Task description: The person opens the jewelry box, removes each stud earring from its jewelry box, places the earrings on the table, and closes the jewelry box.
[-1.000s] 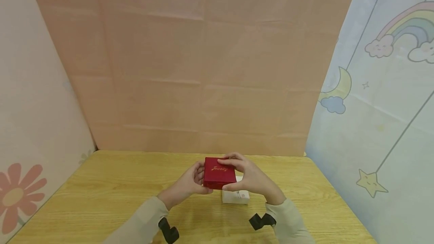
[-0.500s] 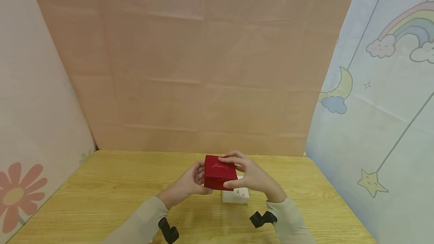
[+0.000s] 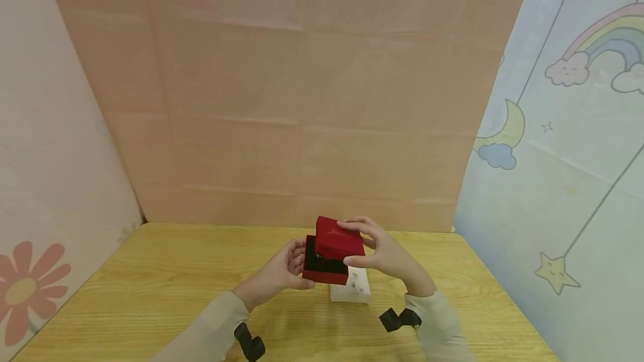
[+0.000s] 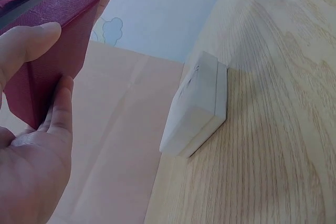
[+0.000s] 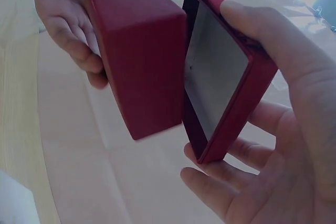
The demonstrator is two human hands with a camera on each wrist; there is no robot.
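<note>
Above the table, my left hand (image 3: 283, 268) grips the base of a red jewelry box (image 3: 324, 277) by its left side, thumb at the front and fingers beneath. Black lining fills the base, and a small silvery item (image 3: 318, 256) shows on it, too small to identify. My right hand (image 3: 382, 253) holds the red lid (image 3: 338, 238), marked with gold lettering, between thumb and fingers. The lid is tilted up and to the right of the base, partly covering it from the head camera. In the right wrist view, the pale inside of the lid (image 5: 218, 72) is visible.
A white box (image 3: 350, 289) with a small printed drawing lies on the wooden table (image 3: 201, 289) below and behind the hands. A peach backdrop (image 3: 302, 99) hangs at the far edge, with patterned sheets on both sides.
My right hand has lifted the lid off the jewelry box and moved it up and right, exposing the black lining. The left hand has kept its place with the base.
</note>
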